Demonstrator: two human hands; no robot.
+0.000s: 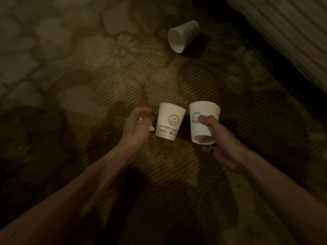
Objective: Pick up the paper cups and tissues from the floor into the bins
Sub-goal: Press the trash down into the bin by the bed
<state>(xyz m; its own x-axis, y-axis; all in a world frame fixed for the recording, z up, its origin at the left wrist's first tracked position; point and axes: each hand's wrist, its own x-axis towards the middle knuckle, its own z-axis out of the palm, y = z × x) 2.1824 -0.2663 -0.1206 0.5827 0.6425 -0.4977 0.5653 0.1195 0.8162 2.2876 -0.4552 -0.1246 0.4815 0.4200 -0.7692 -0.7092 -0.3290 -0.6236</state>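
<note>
Head view, step: mid-gather by my reckoning, with both hands loaded.
Left hand (137, 125): fingers curled round a tissue (151, 128) and gripping the smiley cup (169, 121).
Right hand (217, 149): fingers wrapped round the cat cup (203, 121).
Still down: third cup (183, 37), on its side on the carpet (88, 76).
Next: I'd nest the held cups to free a hand; no bins in sight.
Room: open carpet to the left; a ribbed furniture edge (283, 32) lies near the third cup.
</note>
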